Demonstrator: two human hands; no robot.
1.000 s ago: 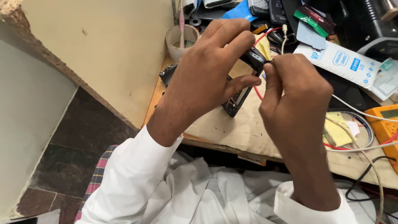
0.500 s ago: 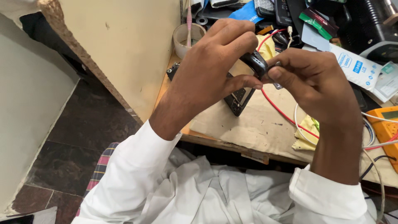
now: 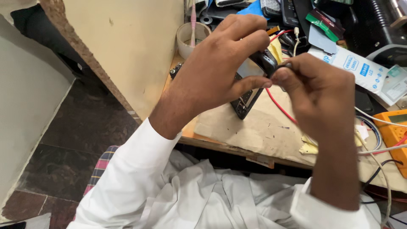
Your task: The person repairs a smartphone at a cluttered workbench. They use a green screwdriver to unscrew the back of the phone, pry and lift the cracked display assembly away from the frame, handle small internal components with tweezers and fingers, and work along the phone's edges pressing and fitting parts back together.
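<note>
My left hand grips a small black rounded object, thumb under it and fingers curled over its top. My right hand meets it from the right, pinching the object's right end between thumb and forefinger. Both hands hover above the workbench. Beneath them lies an opened black phone on a brown paper sheet, partly hidden by my left hand. A red wire runs under my right hand.
A white cup with a pink-handled brush stands at the back. Behind it sits clutter of phones and parts. A white packet lies right, an orange multimeter at the right edge. Yellow tissue lies on the paper. A beige wall panel borders the left.
Both hands with the black object have shifted slightly right in view. My right hand has turned so its fingers pinch the object's end from the side.
</note>
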